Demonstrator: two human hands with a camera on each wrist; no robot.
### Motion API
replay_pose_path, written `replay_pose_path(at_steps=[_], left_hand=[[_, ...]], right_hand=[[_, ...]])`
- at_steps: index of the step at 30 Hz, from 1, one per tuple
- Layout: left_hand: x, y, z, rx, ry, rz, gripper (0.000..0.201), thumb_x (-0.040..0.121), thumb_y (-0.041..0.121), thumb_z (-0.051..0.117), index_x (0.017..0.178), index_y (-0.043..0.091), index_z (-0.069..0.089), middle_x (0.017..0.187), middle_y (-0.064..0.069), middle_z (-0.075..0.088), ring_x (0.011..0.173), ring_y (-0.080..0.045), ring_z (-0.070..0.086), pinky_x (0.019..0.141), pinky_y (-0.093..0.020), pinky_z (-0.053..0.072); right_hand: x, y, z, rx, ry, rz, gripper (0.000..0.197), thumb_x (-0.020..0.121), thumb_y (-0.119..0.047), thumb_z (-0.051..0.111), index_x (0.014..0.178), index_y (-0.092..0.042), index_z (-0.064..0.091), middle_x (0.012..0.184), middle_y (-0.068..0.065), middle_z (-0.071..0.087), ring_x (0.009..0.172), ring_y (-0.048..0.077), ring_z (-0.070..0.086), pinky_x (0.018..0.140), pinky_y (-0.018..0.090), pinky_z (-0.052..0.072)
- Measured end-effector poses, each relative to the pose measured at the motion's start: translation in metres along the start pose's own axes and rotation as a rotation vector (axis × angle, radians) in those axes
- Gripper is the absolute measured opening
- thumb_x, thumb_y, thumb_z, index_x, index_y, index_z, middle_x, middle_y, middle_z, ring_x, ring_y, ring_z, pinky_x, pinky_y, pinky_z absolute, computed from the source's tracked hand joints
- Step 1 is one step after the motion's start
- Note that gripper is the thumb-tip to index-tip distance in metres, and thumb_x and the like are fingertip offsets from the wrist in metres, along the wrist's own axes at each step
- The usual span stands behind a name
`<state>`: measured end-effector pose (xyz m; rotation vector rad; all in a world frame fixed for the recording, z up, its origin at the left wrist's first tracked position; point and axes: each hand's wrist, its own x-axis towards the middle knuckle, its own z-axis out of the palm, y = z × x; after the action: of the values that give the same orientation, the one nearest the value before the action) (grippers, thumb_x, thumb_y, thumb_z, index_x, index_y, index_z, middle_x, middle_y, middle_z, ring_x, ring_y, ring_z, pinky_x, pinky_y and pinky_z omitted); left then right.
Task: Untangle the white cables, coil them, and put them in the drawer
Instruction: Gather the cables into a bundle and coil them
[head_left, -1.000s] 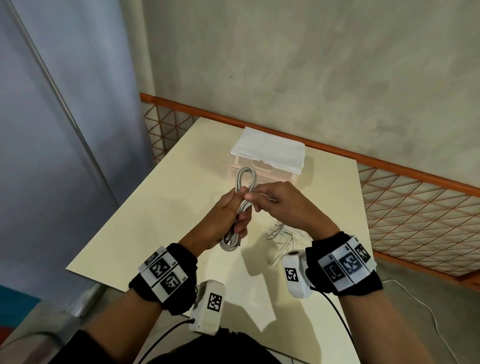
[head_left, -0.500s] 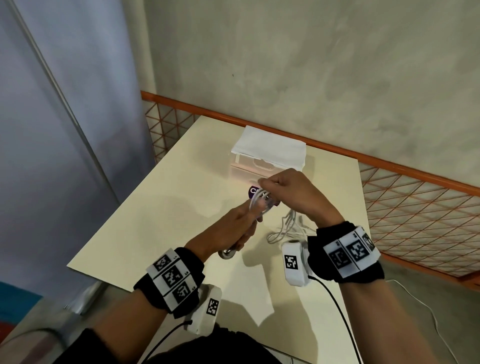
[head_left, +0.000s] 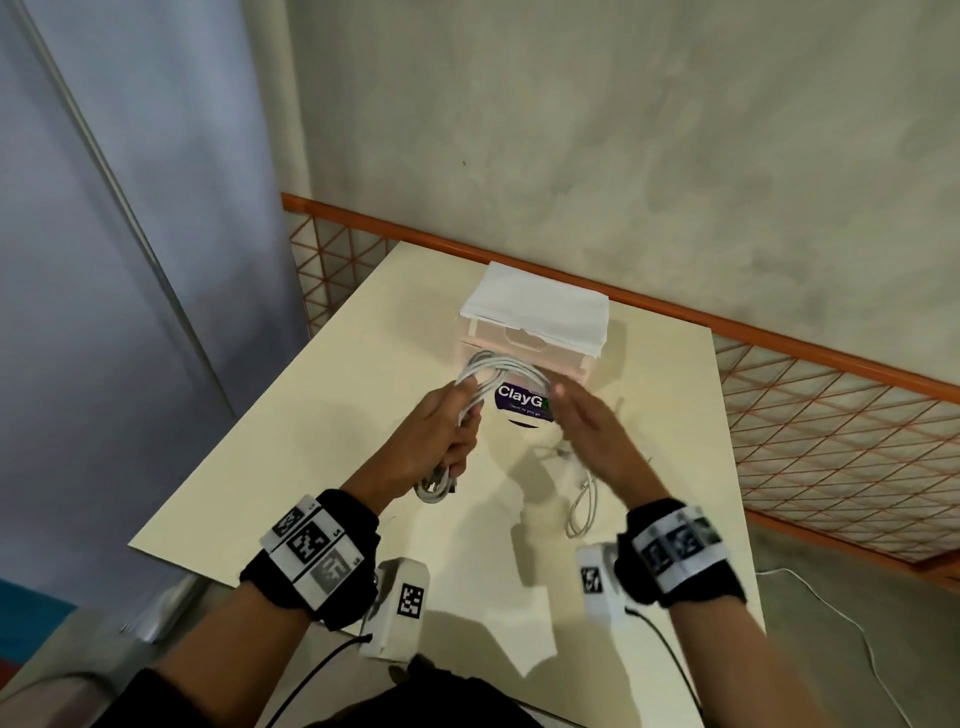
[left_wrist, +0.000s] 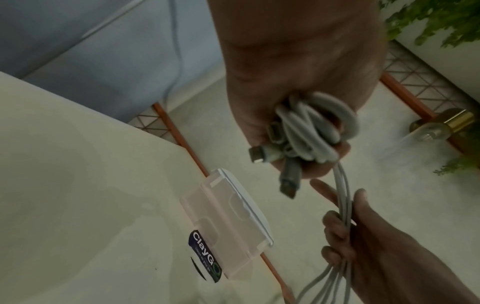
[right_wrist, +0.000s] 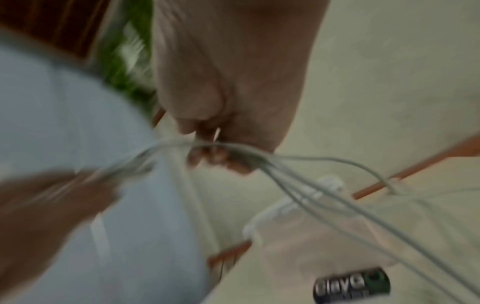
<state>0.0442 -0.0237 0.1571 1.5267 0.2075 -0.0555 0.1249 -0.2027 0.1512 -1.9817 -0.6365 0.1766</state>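
A coiled bundle of white cable (head_left: 497, 365) is gripped in my left hand (head_left: 462, 415) above the table, just in front of the translucent drawer box (head_left: 535, 312) with its white top. The left wrist view shows the bundle (left_wrist: 311, 133) packed in the fist, with plugs sticking out. From it several strands run to my right hand (head_left: 563, 400), whose fingers (left_wrist: 337, 226) curl round them. More loose white cable (head_left: 584, 499) lies on the table under my right wrist. The right wrist view is blurred by motion.
A dark "ClayG" label (head_left: 522, 402) sits at the foot of the drawer box. The cream table (head_left: 311, 441) ends at my body and on the left. An orange mesh railing (head_left: 831, 415) runs behind it, below a grey wall.
Both hands have moved forward towards the drawer box. My right hand has swung out to the right, and a loop of cable is now stretched between the hands.
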Motion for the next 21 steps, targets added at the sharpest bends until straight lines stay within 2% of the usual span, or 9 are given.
replay_pose_path(at_steps=[2,3,5,7,10,12,15,18,21], left_hand=[[0.002,0.002,0.002,-0.046,0.014,-0.012,0.035,0.1,0.037,0.031,0.073,0.016,0.038,0.054,0.003,0.025,0.038,-0.01,0.022,0.042,-0.023,0.028],[0.002,0.001,0.004,-0.033,0.005,-0.018,0.035,0.1,0.038,0.031,0.073,0.015,0.038,0.054,0.002,0.025,0.038,-0.01,0.023,0.043,-0.024,0.027],[0.001,0.0,0.008,0.016,-0.027,-0.018,0.036,0.1,0.039,0.031,0.074,0.015,0.038,0.053,0.002,0.027,0.039,-0.011,0.024,0.044,-0.025,0.029],[-0.002,-0.001,0.009,0.056,-0.054,0.006,0.038,0.101,0.039,0.03,0.073,0.014,0.036,0.052,0.004,0.029,0.04,-0.011,0.027,0.043,-0.026,0.032],[-0.002,-0.003,0.013,0.115,-0.06,0.071,0.04,0.101,0.039,0.031,0.069,0.015,0.033,0.051,0.005,0.031,0.039,-0.011,0.03,0.043,-0.024,0.037],[-0.002,-0.005,0.016,0.153,-0.051,0.11,0.038,0.101,0.036,0.033,0.069,0.016,0.035,0.048,0.005,0.035,0.038,-0.012,0.035,0.043,-0.025,0.039],[-0.001,-0.008,0.021,0.177,-0.024,0.157,0.026,0.102,0.031,0.034,0.079,0.02,0.041,0.051,0.0,0.041,0.038,-0.016,0.043,0.044,-0.029,0.04],[-0.001,-0.012,0.02,0.172,-0.032,0.167,0.019,0.101,0.032,0.033,0.103,0.017,0.045,0.06,-0.002,0.046,0.04,-0.013,0.047,0.047,-0.027,0.042],[-0.002,-0.015,0.02,0.186,-0.053,0.172,0.016,0.101,0.032,0.034,0.108,0.024,0.046,0.065,0.003,0.049,0.045,-0.01,0.048,0.05,-0.026,0.046]], right_hand=[[-0.007,0.005,0.025,-0.074,0.139,-0.095,0.032,0.101,-0.025,0.032,0.127,-0.034,0.05,0.096,-0.026,0.053,0.089,-0.006,0.051,0.088,0.019,0.04],[-0.007,0.002,0.035,-0.088,0.219,-0.1,0.036,0.102,-0.025,0.031,0.134,-0.031,0.046,0.091,-0.026,0.051,0.084,-0.002,0.05,0.084,0.016,0.04],[-0.005,-0.007,0.043,-0.105,0.35,-0.085,0.038,0.102,-0.023,0.032,0.138,-0.025,0.044,0.076,-0.018,0.049,0.066,-0.002,0.045,0.069,0.007,0.037],[-0.003,-0.012,0.044,-0.126,0.399,-0.092,0.036,0.102,-0.02,0.034,0.134,-0.021,0.051,0.073,-0.005,0.057,0.06,0.006,0.049,0.062,0.009,0.036],[-0.006,-0.02,0.049,-0.174,0.38,-0.109,0.031,0.101,-0.018,0.036,0.122,-0.014,0.059,0.084,0.005,0.066,0.069,0.009,0.054,0.068,0.012,0.036],[-0.009,-0.024,0.054,-0.186,0.353,-0.092,0.028,0.101,-0.017,0.035,0.107,-0.01,0.061,0.07,-0.003,0.06,0.061,0.003,0.052,0.06,0.01,0.035],[-0.01,-0.031,0.058,-0.157,0.249,-0.004,0.03,0.101,-0.02,0.032,0.084,-0.008,0.054,0.058,0.002,0.052,0.05,0.013,0.052,0.056,0.032,0.044],[-0.011,-0.04,0.055,-0.05,0.134,0.101,0.035,0.101,-0.026,0.029,0.078,-0.01,0.051,0.073,0.012,0.054,0.063,0.031,0.058,0.06,0.038,0.049],[-0.014,-0.054,0.046,0.093,0.032,0.24,0.042,0.101,-0.037,0.024,0.07,-0.02,0.046,0.096,0.01,0.048,0.087,0.028,0.056,0.062,0.034,0.047]])
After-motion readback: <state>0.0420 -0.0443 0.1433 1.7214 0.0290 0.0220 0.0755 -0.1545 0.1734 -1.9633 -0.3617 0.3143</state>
